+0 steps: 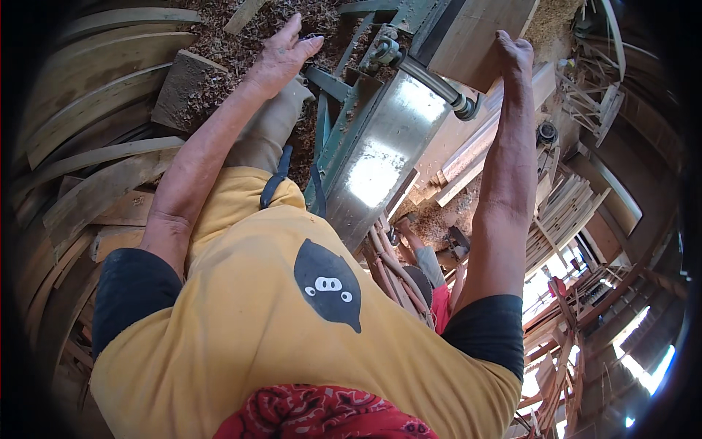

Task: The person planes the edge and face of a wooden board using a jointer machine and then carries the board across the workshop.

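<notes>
My left hand (287,55) is held out over wood shavings on the left of a green-framed woodworking machine (344,117). Its fingers are spread, with nothing in them. At the top right, my right hand (515,53) is closed at the right edge of a wide wooden board (475,44); the fingers on the board's far side are hidden. The board lies at the far end of the machine, past a round metal bar (435,84). Nearer to me stretches the machine's shiny steel bed (376,157), with nothing of mine on it.
Curved planks (110,80) are piled along the left. Wood shavings (212,88) cover the ground beside the machine. At right are stacked wood strips (570,212) and loose scraps (592,110). Another person's arm (424,256) shows beyond the steel bed, below my right forearm.
</notes>
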{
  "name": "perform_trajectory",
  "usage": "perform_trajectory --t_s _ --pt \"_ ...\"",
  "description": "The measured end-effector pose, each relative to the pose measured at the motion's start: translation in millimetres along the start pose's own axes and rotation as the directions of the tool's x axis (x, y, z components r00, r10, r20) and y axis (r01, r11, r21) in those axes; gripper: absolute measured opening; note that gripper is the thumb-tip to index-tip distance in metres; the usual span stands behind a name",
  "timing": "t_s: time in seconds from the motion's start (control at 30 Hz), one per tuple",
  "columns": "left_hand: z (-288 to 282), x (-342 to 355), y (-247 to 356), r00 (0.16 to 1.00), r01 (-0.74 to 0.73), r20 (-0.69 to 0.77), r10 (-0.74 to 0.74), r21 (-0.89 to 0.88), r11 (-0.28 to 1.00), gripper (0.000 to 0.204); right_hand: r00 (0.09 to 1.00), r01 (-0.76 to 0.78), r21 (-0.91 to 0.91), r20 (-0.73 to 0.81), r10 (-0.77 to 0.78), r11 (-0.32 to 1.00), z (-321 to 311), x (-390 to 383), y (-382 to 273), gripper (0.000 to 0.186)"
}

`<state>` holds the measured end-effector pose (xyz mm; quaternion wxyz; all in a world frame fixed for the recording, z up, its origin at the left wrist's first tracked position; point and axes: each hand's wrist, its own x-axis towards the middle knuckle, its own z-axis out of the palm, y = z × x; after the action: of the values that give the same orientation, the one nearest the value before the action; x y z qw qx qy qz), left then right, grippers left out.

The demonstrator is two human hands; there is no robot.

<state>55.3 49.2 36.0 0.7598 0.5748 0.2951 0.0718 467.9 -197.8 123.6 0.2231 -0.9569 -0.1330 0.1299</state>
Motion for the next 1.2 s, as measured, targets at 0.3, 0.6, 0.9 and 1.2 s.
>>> perform_trajectory --t_s 0.3,0.6,0.9,1.2 --pt "120.6 -83.1 71.2 0.945 -0.203 0.309 0.106 0.301 0.932 0.101 0.996 -0.09 0.288 0.006 0.092 0.953 5.2 -277.4 -53.2 0.027" --pt "207.8 -197.8 10.4 0.875 -0.121 0.478 -0.076 0.369 0.922 0.095 0.991 -0.123 0.165 0.062 0.114 0.979 47.0 -505.2 6.8 0.029" --pt "233.9 -126.3 30.8 0.94 -0.072 0.339 -0.047 0.331 0.941 0.078 0.998 -0.056 0.288 0.025 0.051 0.956 47.5 -423.1 28.4 0.022" --pt "242.7 -69.0 61.0 0.939 -0.015 0.324 -0.116 0.375 0.927 0.078 0.979 -0.163 0.079 0.135 0.152 0.983 27.9 -360.5 1.8 0.021"
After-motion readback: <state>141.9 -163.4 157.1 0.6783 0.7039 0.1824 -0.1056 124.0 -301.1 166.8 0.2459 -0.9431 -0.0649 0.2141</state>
